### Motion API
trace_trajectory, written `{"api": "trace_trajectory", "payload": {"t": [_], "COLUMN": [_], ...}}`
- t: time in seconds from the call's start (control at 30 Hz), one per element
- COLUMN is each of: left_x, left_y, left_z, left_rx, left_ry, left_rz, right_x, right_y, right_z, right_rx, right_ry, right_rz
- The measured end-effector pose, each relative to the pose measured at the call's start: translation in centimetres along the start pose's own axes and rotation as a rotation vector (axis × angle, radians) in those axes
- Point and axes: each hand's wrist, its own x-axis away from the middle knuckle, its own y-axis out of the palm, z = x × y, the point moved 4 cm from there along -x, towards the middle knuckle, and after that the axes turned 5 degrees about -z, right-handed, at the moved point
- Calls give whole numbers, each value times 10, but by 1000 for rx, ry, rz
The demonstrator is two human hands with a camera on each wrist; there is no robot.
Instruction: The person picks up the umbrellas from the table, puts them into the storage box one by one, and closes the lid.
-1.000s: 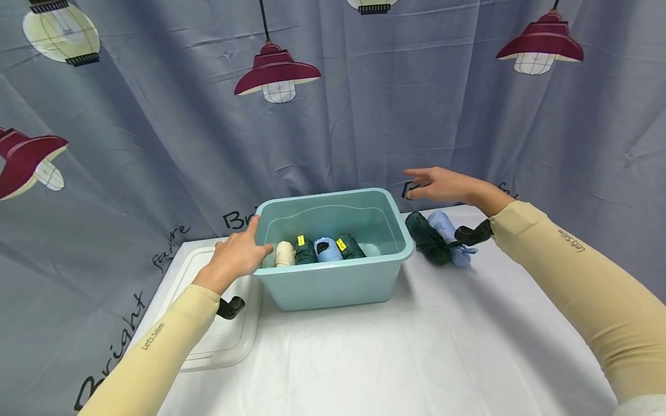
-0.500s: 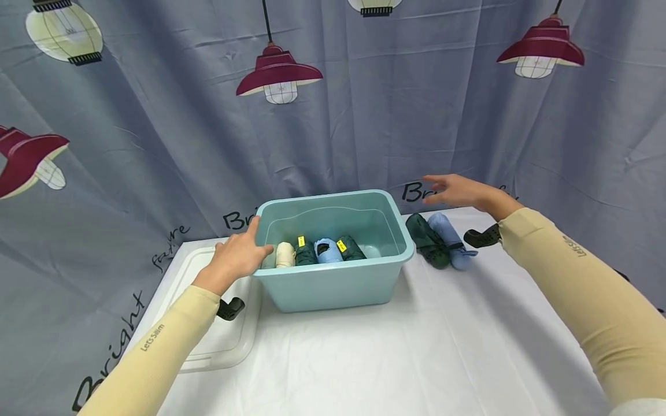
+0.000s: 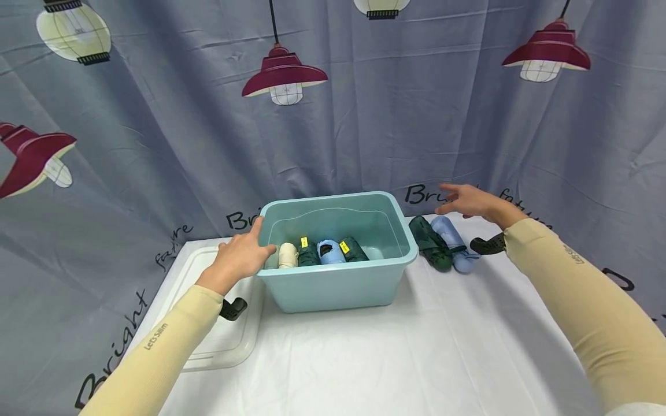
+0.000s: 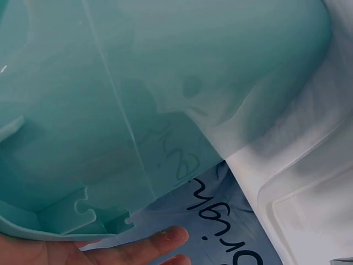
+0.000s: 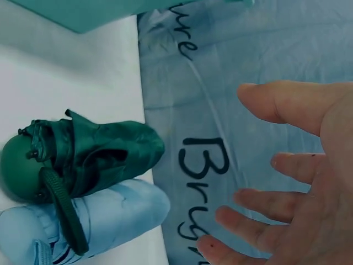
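Note:
A light teal plastic bin (image 3: pixel 333 289) stands on the white table. My left hand (image 3: pixel 240 258) holds its left rim, with the thumb over the edge and the fingers outside. Several folded umbrellas lie in a row inside: a cream one (image 3: pixel 288 256), a dark green one (image 3: pixel 309 254), a light blue one (image 3: pixel 330 252) and another dark green one (image 3: pixel 353 249). Right of the bin lie a dark green folding umbrella (image 5: pixel 105 157) and a light blue folding umbrella (image 5: pixel 121 215), side by side. Above and beyond them hovers my right hand (image 3: pixel 476 202), fingers spread, touching nothing.
A translucent white lid (image 3: pixel 229 341) lies flat on the table to the left, partly under my left forearm. A grey-blue curtain (image 3: pixel 364 127) printed with lamps and lettering hangs close behind the table (image 3: pixel 395 358).
My right hand has moved right and slightly down, from beside the bin's back corner to above the two umbrellas. My left hand stays at the bin's rim.

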Motion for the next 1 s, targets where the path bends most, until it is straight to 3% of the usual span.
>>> {"api": "trace_trajectory", "payload": {"t": [0.63,1.0], "left_x": [2,-1], "left_y": [0,-1], "left_z": [0,1], "left_rx": [4,-2], "left_ry": [5,1], "left_rz": [4,4], "right_x": [-16,-38], "right_y": [16,29], "right_z": [38,64], "right_rx": [-102,-159], "right_ry": [84,149], "right_rz": [36,81]}}
